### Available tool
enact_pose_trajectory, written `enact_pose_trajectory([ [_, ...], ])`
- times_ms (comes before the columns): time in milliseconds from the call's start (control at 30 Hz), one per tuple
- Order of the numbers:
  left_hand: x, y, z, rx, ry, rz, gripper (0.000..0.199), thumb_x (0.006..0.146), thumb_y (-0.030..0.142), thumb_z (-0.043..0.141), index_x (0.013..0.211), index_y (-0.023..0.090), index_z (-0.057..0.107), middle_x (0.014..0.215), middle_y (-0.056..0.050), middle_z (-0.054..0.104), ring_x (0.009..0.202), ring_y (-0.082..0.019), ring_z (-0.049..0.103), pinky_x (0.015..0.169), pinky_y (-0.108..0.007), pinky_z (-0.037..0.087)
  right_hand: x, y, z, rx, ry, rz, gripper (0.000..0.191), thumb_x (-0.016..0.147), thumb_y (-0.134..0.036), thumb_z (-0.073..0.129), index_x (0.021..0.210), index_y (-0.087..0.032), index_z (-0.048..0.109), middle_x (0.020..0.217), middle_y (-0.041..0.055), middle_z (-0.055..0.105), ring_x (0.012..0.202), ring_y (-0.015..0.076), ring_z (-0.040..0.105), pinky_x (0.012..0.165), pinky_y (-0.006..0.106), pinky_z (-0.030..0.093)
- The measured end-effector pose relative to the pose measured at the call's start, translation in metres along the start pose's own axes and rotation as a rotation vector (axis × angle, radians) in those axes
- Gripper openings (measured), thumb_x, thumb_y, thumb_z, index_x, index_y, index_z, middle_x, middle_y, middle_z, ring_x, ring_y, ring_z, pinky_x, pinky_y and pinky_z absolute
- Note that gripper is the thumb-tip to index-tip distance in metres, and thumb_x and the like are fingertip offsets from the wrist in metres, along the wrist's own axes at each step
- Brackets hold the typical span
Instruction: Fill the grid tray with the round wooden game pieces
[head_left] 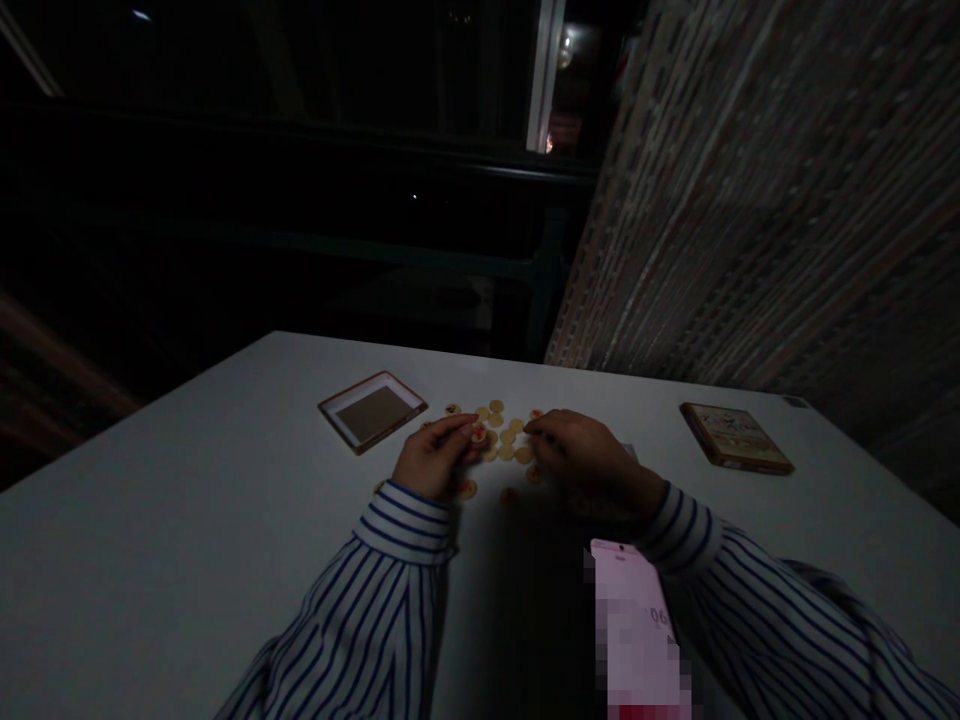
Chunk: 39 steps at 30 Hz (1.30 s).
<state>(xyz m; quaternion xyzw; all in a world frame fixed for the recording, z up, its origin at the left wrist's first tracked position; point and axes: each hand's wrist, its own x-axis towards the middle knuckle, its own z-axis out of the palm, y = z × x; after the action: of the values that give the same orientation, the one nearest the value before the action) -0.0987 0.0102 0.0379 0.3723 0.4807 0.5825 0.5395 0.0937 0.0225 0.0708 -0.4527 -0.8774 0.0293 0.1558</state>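
My left hand (427, 460) is closed in a pinch on a round Chinese chess piece (479, 434), its red-marked face showing between thumb and fingers. To the right, my right hand (592, 455) is curled, fingertips pointing left over the loose pieces; shadow hides what its fingers hold, if anything. Several pale wooden Chinese chess pieces (508, 437) are scattered on the white table between both hands, many with a blank side up. One with a red mark (466, 489) lies just below my left hand, and another piece (452, 409) with a dark mark lies beyond it.
An open shallow box (328, 410) lies at the left on the white table (225, 520). On the right is a flat box with a printed top (739, 435). A lit phone (630, 600) lies below my right wrist. A string curtain (720, 200) hangs behind the table.
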Motion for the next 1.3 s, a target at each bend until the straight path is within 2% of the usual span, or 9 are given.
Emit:
enact_pose_trajectory([
  [233,0.0,-0.003,0.0,-0.059,0.01,-0.017,0.026,0.063,0.021,0.07,0.087,0.012,0.065,0.075,-0.005,0.069,0.067,-0.013,0.065,0.061,-0.02,0.053,0.006,-0.004,-0.005,0.044,0.051,-0.042,0.026,0.083,-0.021,0.043,0.101,-0.015,0.061,0.097,0.0071,0.064,0.09,0.0163,0.057,0.081,0.029,0.041],
  [600,-0.001,0.002,-0.001,-0.172,-0.036,-0.108,0.018,0.067,0.014,0.066,0.085,0.011,0.065,0.077,-0.006,0.069,0.067,-0.013,0.066,0.061,-0.019,0.054,0.025,-0.018,0.008,0.147,0.108,-0.217,0.028,0.082,-0.031,0.05,0.104,-0.016,0.057,0.102,0.0077,0.061,0.093,0.0173,0.054,0.08,0.031,0.04],
  [700,-0.001,0.003,-0.002,-0.172,-0.037,-0.099,0.018,0.066,0.014,0.067,0.084,0.011,0.065,0.076,-0.006,0.068,0.066,-0.013,0.065,0.058,-0.018,0.054,0.028,-0.022,0.01,0.175,0.086,-0.223,0.027,0.082,-0.034,0.05,0.101,-0.017,0.058,0.099,0.0076,0.061,0.093,0.0174,0.053,0.079,0.031,0.04],
  [967,-0.001,0.004,-0.002,-0.157,-0.057,-0.095,0.022,0.062,0.018,0.071,0.082,0.011,0.066,0.075,-0.005,0.068,0.066,-0.012,0.064,0.061,-0.02,0.054,0.031,-0.027,0.01,0.2,0.05,-0.22,0.018,0.081,-0.026,0.051,0.095,-0.016,0.056,0.097,0.0061,0.061,0.092,0.0158,0.053,0.08,0.029,0.037],
  [1100,-0.003,0.004,-0.003,-0.117,-0.115,-0.098,0.025,0.061,0.023,0.072,0.082,0.01,0.067,0.073,-0.007,0.068,0.067,-0.014,0.064,0.064,-0.024,0.054,0.032,-0.032,0.005,0.179,0.021,-0.209,0.016,0.08,-0.022,0.05,0.093,-0.015,0.056,0.094,0.0061,0.061,0.091,0.0159,0.052,0.079,0.029,0.036],
  [1200,0.0,0.012,-0.008,-0.003,-0.153,-0.098,0.031,0.062,0.03,0.071,0.085,0.01,0.067,0.071,-0.007,0.068,0.067,-0.015,0.064,0.066,-0.027,0.053,0.031,-0.032,0.006,0.165,0.013,-0.194,0.017,0.079,-0.023,0.052,0.094,-0.017,0.057,0.094,0.0057,0.061,0.091,0.0164,0.053,0.078,0.029,0.036],
  [1267,0.006,0.021,-0.016,0.123,-0.116,-0.023,0.033,0.063,0.034,0.068,0.087,0.011,0.067,0.073,-0.006,0.068,0.068,-0.015,0.063,0.068,-0.028,0.051,0.03,-0.029,0.009,0.14,-0.005,-0.175,0.018,0.079,-0.027,0.052,0.094,-0.018,0.058,0.093,0.0053,0.061,0.089,0.0163,0.053,0.077,0.029,0.036],
  [1300,0.01,0.027,-0.022,0.19,-0.048,0.058,0.034,0.064,0.036,0.067,0.087,0.012,0.067,0.074,-0.006,0.068,0.069,-0.016,0.063,0.069,-0.028,0.051,0.029,-0.027,0.011,0.119,-0.023,-0.162,0.019,0.079,-0.029,0.052,0.093,-0.018,0.058,0.092,0.005,0.062,0.087,0.0161,0.054,0.076,0.029,0.036],
])
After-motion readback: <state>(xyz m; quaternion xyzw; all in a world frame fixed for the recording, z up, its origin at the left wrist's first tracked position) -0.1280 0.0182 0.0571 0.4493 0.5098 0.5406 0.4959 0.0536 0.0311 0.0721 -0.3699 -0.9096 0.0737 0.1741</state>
